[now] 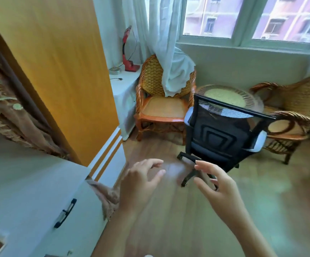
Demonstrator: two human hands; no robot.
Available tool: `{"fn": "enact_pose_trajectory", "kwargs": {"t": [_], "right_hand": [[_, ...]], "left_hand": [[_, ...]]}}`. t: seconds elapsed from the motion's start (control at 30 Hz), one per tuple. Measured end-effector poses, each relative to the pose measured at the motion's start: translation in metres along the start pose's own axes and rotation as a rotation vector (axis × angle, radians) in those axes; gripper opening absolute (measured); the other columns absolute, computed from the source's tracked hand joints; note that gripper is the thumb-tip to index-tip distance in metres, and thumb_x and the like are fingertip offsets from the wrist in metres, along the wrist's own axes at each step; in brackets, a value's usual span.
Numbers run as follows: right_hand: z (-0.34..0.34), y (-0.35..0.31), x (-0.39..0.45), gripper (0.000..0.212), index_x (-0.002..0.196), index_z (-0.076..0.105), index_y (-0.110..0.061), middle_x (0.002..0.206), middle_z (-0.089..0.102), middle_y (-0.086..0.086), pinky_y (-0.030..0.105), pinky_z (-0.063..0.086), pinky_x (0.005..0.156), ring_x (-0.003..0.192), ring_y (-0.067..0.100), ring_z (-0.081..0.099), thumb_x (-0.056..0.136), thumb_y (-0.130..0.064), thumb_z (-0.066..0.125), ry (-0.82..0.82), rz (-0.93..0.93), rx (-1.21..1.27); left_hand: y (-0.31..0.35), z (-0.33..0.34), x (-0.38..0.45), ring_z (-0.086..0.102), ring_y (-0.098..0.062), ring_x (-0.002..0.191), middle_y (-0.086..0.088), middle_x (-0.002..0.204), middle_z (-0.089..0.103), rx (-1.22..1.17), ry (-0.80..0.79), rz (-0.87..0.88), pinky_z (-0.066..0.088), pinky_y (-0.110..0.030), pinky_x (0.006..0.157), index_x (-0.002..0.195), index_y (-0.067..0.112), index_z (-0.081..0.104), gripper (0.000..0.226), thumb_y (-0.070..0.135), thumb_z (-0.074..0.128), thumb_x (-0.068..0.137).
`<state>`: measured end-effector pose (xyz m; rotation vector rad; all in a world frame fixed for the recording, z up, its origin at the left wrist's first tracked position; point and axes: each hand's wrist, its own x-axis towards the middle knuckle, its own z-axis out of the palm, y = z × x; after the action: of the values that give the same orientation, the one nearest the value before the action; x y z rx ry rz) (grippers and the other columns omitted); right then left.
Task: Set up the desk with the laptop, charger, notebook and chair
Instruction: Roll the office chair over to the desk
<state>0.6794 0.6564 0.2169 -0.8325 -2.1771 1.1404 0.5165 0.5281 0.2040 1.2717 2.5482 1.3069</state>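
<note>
A black mesh-backed office chair (222,134) with white armrests stands on the wooden floor in the middle of the room, its back turned toward me and its wheeled base showing below. My left hand (141,180) and my right hand (217,184) are stretched out in front of me, short of the chair, fingers spread and holding nothing. My right fingertips overlap the chair's base in the view. No laptop, charger or notebook can be seen.
A tall orange cabinet (57,71) and a white cabinet (30,191) with a black handle fill the left. A wicker armchair (161,101), a round wicker table (230,95) and a second wicker chair (302,108) stand under the window. A red lamp (128,51) sits on a white-covered stand.
</note>
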Motion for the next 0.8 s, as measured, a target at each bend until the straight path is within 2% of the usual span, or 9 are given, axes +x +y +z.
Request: {"fn": "enact_pose_trajectory", "kwargs": {"t": [0.13, 0.23, 0.3, 0.43, 0.5, 0.6, 0.8], "right_hand": [[-0.031, 0.026, 0.023, 0.037, 0.111, 0.063, -0.025, 0.106, 0.066, -0.016, 0.001, 0.036, 0.082, 0.104, -0.008, 0.054, 0.080, -0.007, 0.069, 0.109, 0.057, 0.026], [-0.049, 0.047, 0.050, 0.036, 0.112, 0.063, -0.022, 0.107, 0.065, -0.015, -0.001, 0.034, 0.082, 0.105, -0.010, 0.053, 0.080, -0.005, 0.068, 0.161, 0.082, 0.012], [-0.059, 0.060, 0.072, 0.036, 0.113, 0.063, -0.021, 0.109, 0.064, -0.016, -0.001, 0.033, 0.083, 0.107, -0.009, 0.051, 0.081, -0.005, 0.068, 0.176, 0.091, -0.029], [-0.082, 0.090, 0.121, 0.040, 0.115, 0.061, -0.026, 0.112, 0.058, -0.024, 0.000, 0.030, 0.087, 0.110, -0.008, 0.048, 0.080, -0.009, 0.070, 0.205, 0.103, -0.180], [-0.092, 0.103, 0.139, 0.043, 0.118, 0.060, -0.026, 0.112, 0.055, -0.025, 0.005, 0.031, 0.089, 0.111, -0.002, 0.047, 0.080, -0.012, 0.070, 0.222, 0.109, -0.280], [-0.105, 0.125, 0.163, 0.045, 0.120, 0.061, -0.024, 0.115, 0.057, -0.015, 0.023, 0.035, 0.092, 0.114, 0.011, 0.047, 0.078, -0.015, 0.072, 0.279, 0.132, -0.421], [-0.137, 0.170, 0.216, 0.044, 0.114, 0.064, -0.021, 0.116, 0.061, -0.003, 0.039, 0.042, 0.094, 0.117, 0.024, 0.047, 0.072, -0.020, 0.075, 0.355, 0.138, -0.601]], "left_hand": [[0.020, 0.042, 0.039, 0.059, -0.001, 0.097, 0.024, 0.098, 0.066, 0.009, -0.046, 0.059, 0.052, -0.033, 0.080, 0.106, 0.037, 0.065, 0.023, 0.037, 0.070, 0.083], [0.030, 0.076, 0.075, 0.060, -0.004, 0.098, 0.021, 0.101, 0.067, 0.070, -0.074, 0.127, 0.051, -0.032, 0.080, 0.110, 0.036, 0.065, 0.029, 0.044, 0.060, 0.083], [0.033, 0.099, 0.101, 0.060, -0.005, 0.098, 0.021, 0.103, 0.067, 0.106, -0.114, 0.155, 0.048, -0.028, 0.081, 0.111, 0.036, 0.065, 0.031, 0.045, 0.057, 0.082], [0.039, 0.150, 0.158, 0.061, -0.007, 0.097, 0.021, 0.105, 0.068, 0.184, -0.173, 0.226, 0.041, -0.024, 0.075, 0.110, 0.035, 0.066, 0.031, 0.040, 0.063, 0.080], [0.043, 0.171, 0.183, 0.063, -0.009, 0.093, 0.019, 0.102, 0.068, 0.249, -0.185, 0.305, 0.045, -0.026, 0.072, 0.108, 0.034, 0.067, 0.031, 0.039, 0.067, 0.077], [0.053, 0.199, 0.216, 0.064, -0.011, 0.089, 0.016, 0.097, 0.069, 0.314, -0.160, 0.422, 0.048, -0.027, 0.065, 0.104, 0.031, 0.069, 0.037, 0.036, 0.079, 0.069], [0.072, 0.259, 0.267, 0.061, -0.013, 0.103, 0.012, 0.111, 0.066, 0.299, -0.132, 0.527, 0.050, -0.030, 0.077, 0.113, 0.027, 0.066, 0.051, 0.034, 0.083, 0.066]]}}
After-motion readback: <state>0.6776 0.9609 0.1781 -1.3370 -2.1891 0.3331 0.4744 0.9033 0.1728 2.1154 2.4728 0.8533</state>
